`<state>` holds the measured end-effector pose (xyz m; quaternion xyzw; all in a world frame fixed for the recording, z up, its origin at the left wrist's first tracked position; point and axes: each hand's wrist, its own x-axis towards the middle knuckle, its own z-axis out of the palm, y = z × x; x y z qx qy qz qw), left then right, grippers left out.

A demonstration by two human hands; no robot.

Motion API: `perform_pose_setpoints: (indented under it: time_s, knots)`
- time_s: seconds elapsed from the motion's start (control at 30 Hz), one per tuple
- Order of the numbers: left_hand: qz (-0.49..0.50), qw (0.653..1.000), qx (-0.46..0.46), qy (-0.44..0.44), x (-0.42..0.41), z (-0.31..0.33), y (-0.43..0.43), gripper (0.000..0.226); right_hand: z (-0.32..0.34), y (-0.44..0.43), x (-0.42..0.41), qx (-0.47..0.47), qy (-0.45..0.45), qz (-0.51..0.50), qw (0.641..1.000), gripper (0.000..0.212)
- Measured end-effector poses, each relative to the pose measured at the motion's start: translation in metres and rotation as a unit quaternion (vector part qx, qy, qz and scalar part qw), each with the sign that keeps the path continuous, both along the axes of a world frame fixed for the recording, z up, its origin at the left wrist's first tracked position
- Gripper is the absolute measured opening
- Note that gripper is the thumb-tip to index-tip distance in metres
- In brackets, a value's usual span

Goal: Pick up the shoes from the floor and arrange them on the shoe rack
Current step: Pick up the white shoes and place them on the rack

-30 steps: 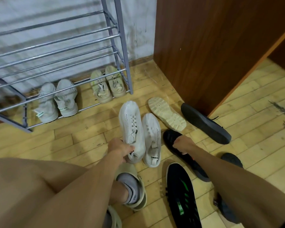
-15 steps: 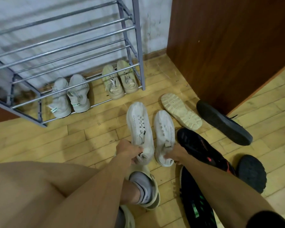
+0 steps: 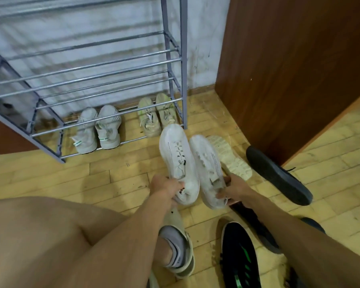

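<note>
white sneakers, a pair, toes toward the shoe rack [image 3: 175,84]: the left hand [image 3: 164,187] grips the heel of the left white shoe [image 3: 178,161], the right hand [image 3: 232,191] grips the right white shoe [image 3: 208,169] at its heel, both just beside the rack's bottom shelf.

Place: the entry corner of a home, where shoes are kept.
Rack: a grey metal shoe rack [image 3: 183,59] against a scuffed white wall [image 3: 202,38].
Bottom shelf: a worn grey pair [image 3: 98,129] mid-shelf, a beige pair [image 3: 157,115] at its right edge.
Floor [image 3: 112,179]: yellowish wooden boards.
Loose shoes: white sneakers [image 3: 179,161], a black shoe [image 3: 276,175] and a pale sole-up shoe [image 3: 233,161] off the rack's right front corner.
Side: a brown wooden panel [image 3: 289,69], cupboard or door.
Foot: a sock in a slipper [image 3: 181,265].
</note>
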<state>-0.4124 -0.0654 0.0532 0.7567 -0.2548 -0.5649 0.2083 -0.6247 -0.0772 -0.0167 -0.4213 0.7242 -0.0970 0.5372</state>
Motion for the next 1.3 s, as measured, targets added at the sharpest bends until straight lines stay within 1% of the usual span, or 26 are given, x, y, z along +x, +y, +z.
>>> perform_pose_setpoints:
  time_s: [0.1, 0.2, 0.3, 0.4, 0.47, 0.57, 0.63, 0.77, 0.83, 0.9, 1.0, 1.1, 1.13, 1.23, 1.3]
  knots:
    - [0.023, 0.997, -0.015, 0.074, 0.001, 0.02, -0.007, 0.04, 0.031, -0.015, 0.005, -0.048, -0.046, -0.028, 0.997, 0.041]
    - [0.045, 0.992, -0.036, 0.109, 0.009, 0.037, -0.019, 0.042, 0.048, -0.038, 0.012, -0.075, -0.047, -0.018, 0.996, 0.051]
    - [0.065, 0.992, -0.063, 0.086, 0.027, 0.048, -0.042, 0.037, 0.061, -0.063, 0.021, -0.105, -0.038, 0.013, 0.994, 0.053]
    - [0.073, 0.992, -0.092, 0.052, 0.053, 0.06, -0.069, 0.021, 0.073, -0.087, 0.036, -0.123, -0.047, 0.042, 0.99, 0.058]
    - [0.085, 0.99, -0.111, 0.03, 0.069, 0.067, -0.087, 0.017, 0.078, -0.106, 0.049, -0.137, -0.058, 0.049, 0.988, 0.06]
    - [0.099, 0.986, -0.134, -0.001, 0.09, 0.072, -0.115, 0.027, 0.084, -0.14, 0.07, -0.155, -0.082, 0.052, 0.983, 0.054]
    - [0.101, 0.984, -0.145, -0.017, 0.102, 0.073, -0.137, 0.035, 0.087, -0.164, 0.086, -0.162, -0.092, 0.053, 0.981, 0.045]
    - [0.11, 0.979, -0.171, -0.029, 0.117, 0.07, -0.179, 0.032, 0.094, -0.213, 0.113, -0.182, -0.088, 0.06, 0.977, 0.014]
    - [0.106, 0.979, -0.174, -0.024, 0.122, 0.066, -0.197, 0.032, 0.095, -0.235, 0.123, -0.191, -0.083, 0.064, 0.976, 0.009]
    - [0.107, 0.979, -0.175, -0.018, 0.128, 0.06, -0.214, 0.037, 0.093, -0.254, 0.131, -0.198, -0.071, 0.068, 0.975, 0.01]
    - [0.113, 0.978, -0.175, -0.008, 0.135, 0.048, -0.24, 0.036, 0.086, -0.277, 0.14, -0.206, -0.059, 0.06, 0.975, 0.012]
    - [0.127, 0.976, -0.174, 0.01, 0.139, 0.037, -0.261, 0.043, 0.077, -0.293, 0.145, -0.216, -0.046, 0.043, 0.974, 0.019]
    - [0.13, 0.976, -0.175, 0.014, 0.139, 0.034, -0.266, 0.042, 0.074, -0.297, 0.146, -0.216, -0.041, 0.037, 0.975, 0.02]
    - [0.124, 0.976, -0.178, 0.019, 0.137, 0.024, -0.279, 0.031, 0.065, -0.307, 0.146, -0.213, -0.021, 0.022, 0.977, 0.026]
    - [0.111, 0.977, -0.181, 0.014, 0.133, 0.02, -0.284, 0.016, 0.064, -0.311, 0.144, -0.206, -0.017, 0.024, 0.978, 0.027]
